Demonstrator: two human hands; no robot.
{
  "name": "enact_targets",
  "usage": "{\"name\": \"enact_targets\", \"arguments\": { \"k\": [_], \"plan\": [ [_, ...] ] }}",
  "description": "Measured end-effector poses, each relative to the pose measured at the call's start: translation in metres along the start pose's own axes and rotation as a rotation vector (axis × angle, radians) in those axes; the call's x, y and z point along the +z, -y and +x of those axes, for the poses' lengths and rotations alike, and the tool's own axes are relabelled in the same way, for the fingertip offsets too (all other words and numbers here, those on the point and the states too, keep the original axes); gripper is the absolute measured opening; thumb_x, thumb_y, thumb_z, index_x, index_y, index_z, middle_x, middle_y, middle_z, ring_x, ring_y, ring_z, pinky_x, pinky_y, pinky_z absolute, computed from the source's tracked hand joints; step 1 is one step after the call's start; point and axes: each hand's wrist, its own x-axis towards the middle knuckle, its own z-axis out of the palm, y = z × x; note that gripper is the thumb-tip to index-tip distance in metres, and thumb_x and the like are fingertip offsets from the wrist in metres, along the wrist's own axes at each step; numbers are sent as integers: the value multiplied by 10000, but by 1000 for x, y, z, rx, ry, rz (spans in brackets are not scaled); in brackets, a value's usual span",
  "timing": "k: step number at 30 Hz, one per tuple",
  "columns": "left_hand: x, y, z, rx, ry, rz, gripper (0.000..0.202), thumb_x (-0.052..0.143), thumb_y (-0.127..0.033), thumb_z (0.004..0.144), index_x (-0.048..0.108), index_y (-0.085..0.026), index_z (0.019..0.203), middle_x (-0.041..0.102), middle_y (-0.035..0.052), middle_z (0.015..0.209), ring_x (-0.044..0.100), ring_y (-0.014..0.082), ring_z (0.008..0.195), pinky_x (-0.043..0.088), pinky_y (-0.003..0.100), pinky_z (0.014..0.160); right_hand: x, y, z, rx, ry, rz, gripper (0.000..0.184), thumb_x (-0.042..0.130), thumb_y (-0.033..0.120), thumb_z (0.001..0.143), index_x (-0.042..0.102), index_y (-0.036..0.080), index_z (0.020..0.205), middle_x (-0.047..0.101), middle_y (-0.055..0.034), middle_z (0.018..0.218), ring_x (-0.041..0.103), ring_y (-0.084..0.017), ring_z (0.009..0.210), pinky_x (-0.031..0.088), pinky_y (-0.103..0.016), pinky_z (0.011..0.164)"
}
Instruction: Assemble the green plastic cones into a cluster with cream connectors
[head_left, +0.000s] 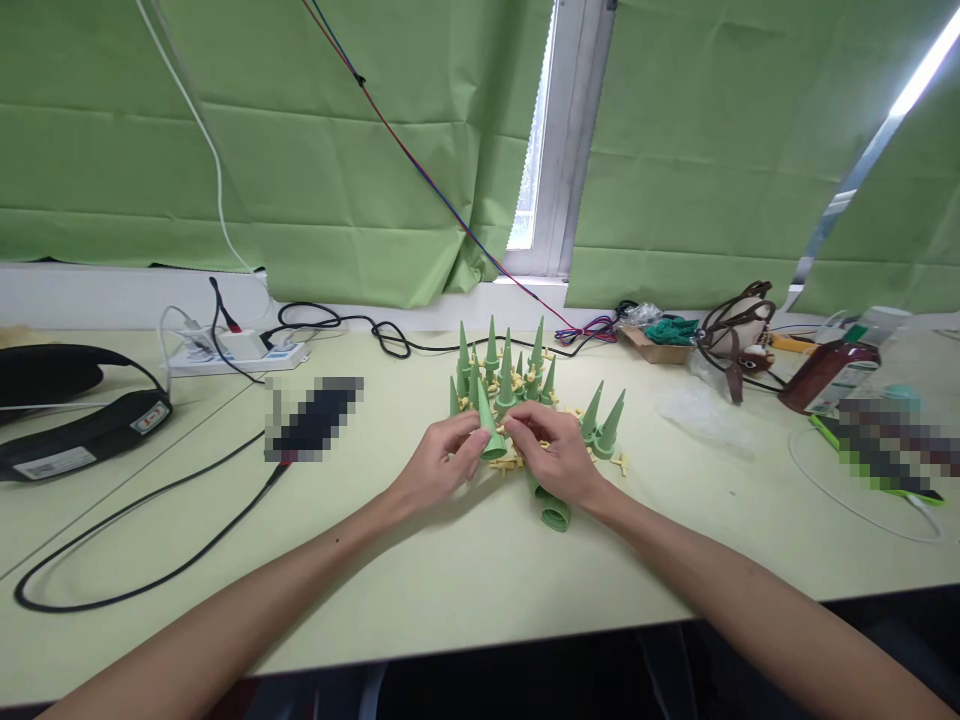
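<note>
My left hand (441,460) pinches a green plastic cone (489,432) near its wide base, tip pointing up. My right hand (556,455) meets it from the right, fingers closed on the same cone's rim, with a small yellow piece between the fingertips that I cannot make out well. Under my right palm lies a stack of green cones (553,510) on its side. Behind the hands stands a cluster of upright green cones (504,372), and two more upright cones (604,420) to the right. Small yellow connector pieces (507,466) lie scattered around them on the table.
The pale green table (465,570) carries a black cable (150,530) and black headset (75,425) at left, a power strip (240,352) at back left, a cardboard tray (660,345), a bag (739,335), a brown bottle (829,375) and clear plastic wrap (701,412) at right.
</note>
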Motion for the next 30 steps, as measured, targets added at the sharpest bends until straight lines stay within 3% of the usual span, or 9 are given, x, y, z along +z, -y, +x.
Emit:
{"name": "enact_targets", "arguments": {
  "k": [10,14,26,30],
  "plan": [
    [-2,0,-1,99,4,108,268,515,-396,953,626,-154,979,552,50,880,514,119,679,449,216,540,-1,-1,2,15,4,-17,202,510,307,963,581,189,815,508,23,658,404,-99,545,320,-246,511],
    [-2,0,-2,144,-28,160,229,545,-368,940,624,-153,948,556,63,918,529,125,718,468,211,551,-1,-1,2,7,2,-10,198,518,291,960,577,181,806,486,32,636,388,-93,535,311,-241,505],
    [2,3,-4,301,-118,275,72,627,-199,883,622,-158,942,540,68,1047,414,20,515,379,197,442,0,-4,2,55,-4,-12,225,519,323,959,602,170,816,468,33,608,362,-91,514,288,-241,482],
    [3,8,-3,390,-151,309,185,620,-140,880,624,-183,1059,544,69,1063,429,5,503,385,181,439,0,-4,2,59,4,-19,237,514,328,962,588,172,799,449,37,599,359,-91,514,286,-242,484]
  ]
}}
